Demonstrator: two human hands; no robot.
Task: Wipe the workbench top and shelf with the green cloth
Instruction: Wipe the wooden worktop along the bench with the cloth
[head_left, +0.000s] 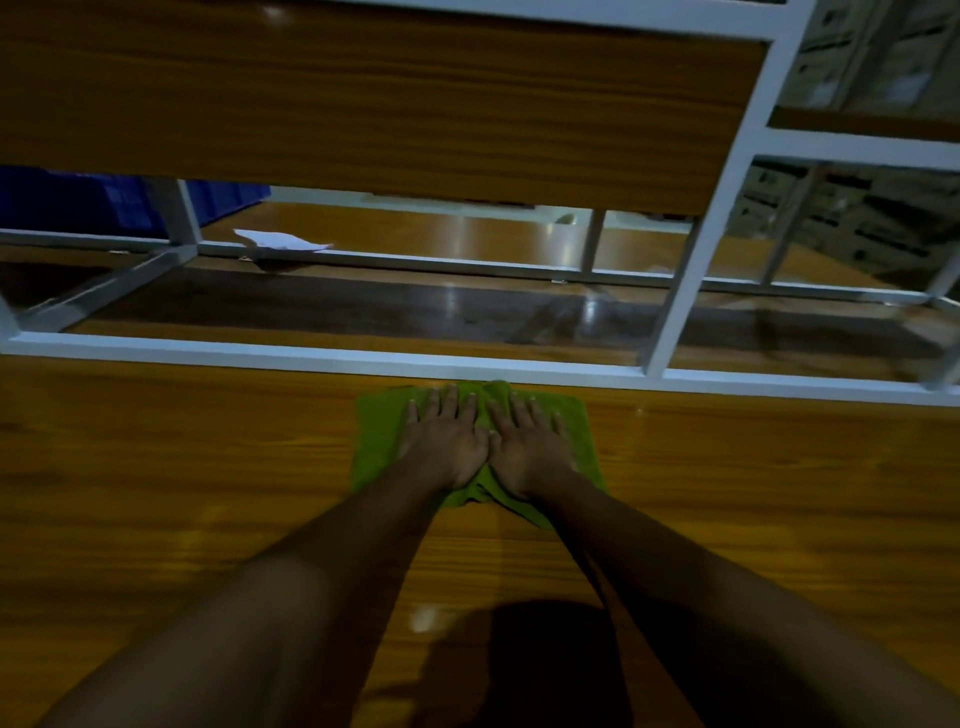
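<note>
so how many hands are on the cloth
2: left hand and right hand, flat, side by side on the green cloth near the benchtop's far edge.

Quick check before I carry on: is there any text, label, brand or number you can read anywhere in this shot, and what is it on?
No text can be read here.
Cardboard boxes at upper right: pale labels, too blurred to read.
White paper on the far bench: no legible writing.
Blue crates at left: no marking visible.
Green cloth, workbench top and shelf: no print.
</note>
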